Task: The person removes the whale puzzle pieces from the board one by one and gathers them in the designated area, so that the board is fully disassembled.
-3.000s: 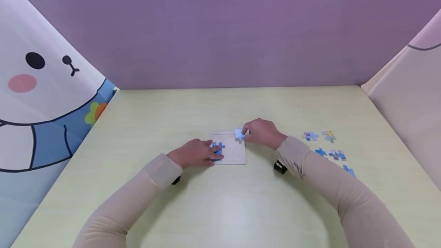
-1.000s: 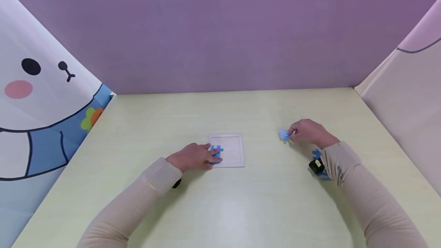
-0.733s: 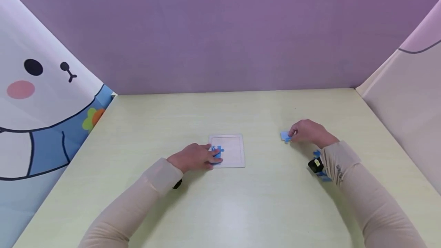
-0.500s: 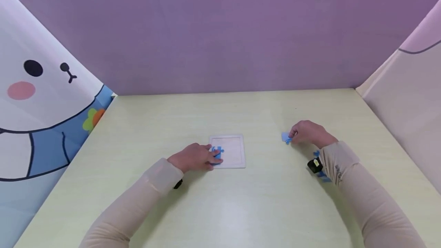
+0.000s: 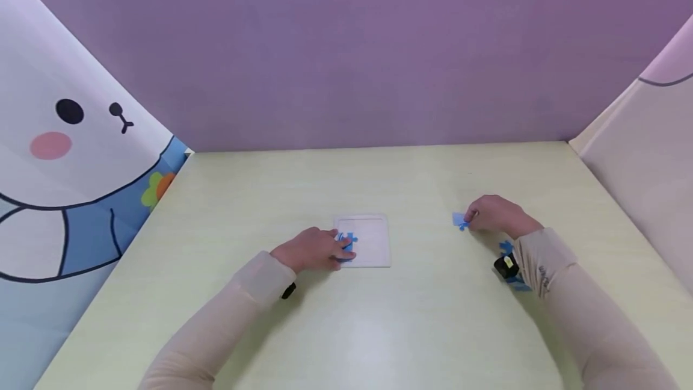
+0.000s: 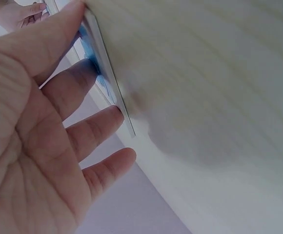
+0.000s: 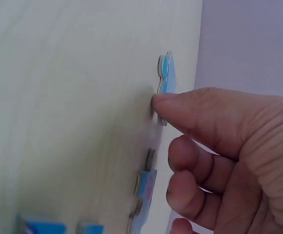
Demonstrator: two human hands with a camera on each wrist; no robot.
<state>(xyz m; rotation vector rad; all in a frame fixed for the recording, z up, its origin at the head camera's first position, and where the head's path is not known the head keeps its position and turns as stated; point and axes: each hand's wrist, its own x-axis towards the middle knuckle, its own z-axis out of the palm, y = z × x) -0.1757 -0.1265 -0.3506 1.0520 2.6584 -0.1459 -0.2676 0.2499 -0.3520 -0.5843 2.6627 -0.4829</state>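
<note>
In the head view my left hand [image 5: 313, 250] rests its extended fingers on the left side of a white square puzzle tray [image 5: 387, 242]. Beneath them lies a blue jigsaw piece [image 5: 351, 237], partly covered. The left wrist view has the thumb and fingers [image 6: 100, 129] along the tray's edge. Farther right, my right hand [image 5: 497, 215] pinches a light blue jigsaw piece [image 5: 458, 219] low at the table. The right wrist view shows the thumb on that piece [image 7: 170, 78]; the index finger is mostly hidden, and the other fingers are curled.
More jigsaw pieces [image 5: 506, 247] lie under and beside the right wrist, some hidden by the sleeve and the black wrist camera [image 5: 506, 266]. One printed piece [image 7: 145, 187] lies near the right hand. A purple backdrop [image 5: 379, 53] rises behind the pale table [image 5: 411, 324].
Since three seconds ago, my right hand has carried the light blue piece from the tray's upper right corner to the right. Over the last second both hands have hardly moved.
</note>
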